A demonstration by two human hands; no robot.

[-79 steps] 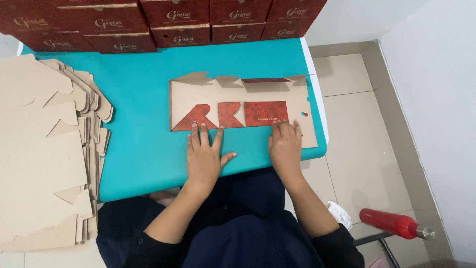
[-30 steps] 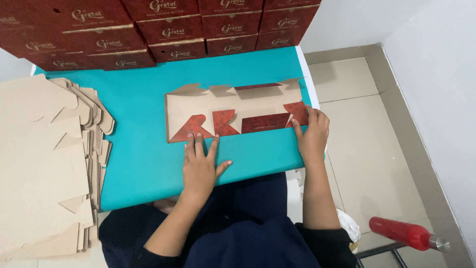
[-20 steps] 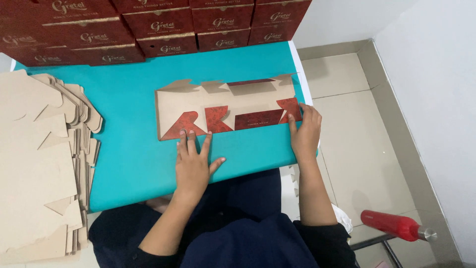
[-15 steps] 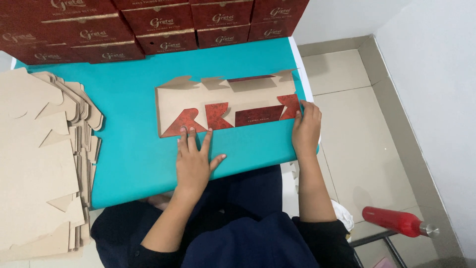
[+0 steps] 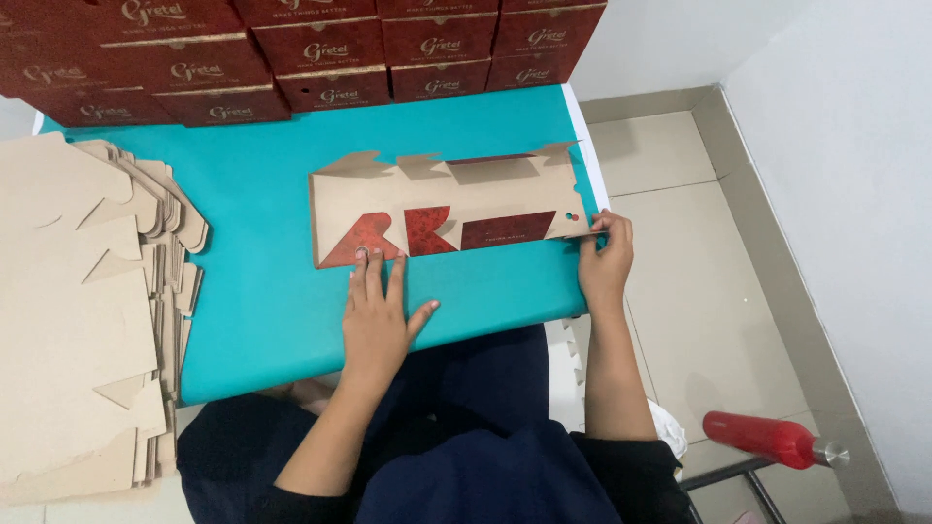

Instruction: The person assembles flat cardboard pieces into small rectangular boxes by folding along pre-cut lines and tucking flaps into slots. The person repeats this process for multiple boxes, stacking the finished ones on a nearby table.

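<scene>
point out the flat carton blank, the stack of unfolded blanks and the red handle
flat carton blank (image 5: 485,199), head view, bare brown middle panel
stack of unfolded blanks (image 5: 68,320), head view, top sheet
red handle (image 5: 757,437), head view, middle of the red grip

Flat carton blank (image 5: 442,204) mid-table (image 5: 252,320), box row (image 5: 291,49) behind, blank stack (image 5: 78,311) left.

1 flat carton (image 5: 442,207), 2 hands (bare).
</scene>
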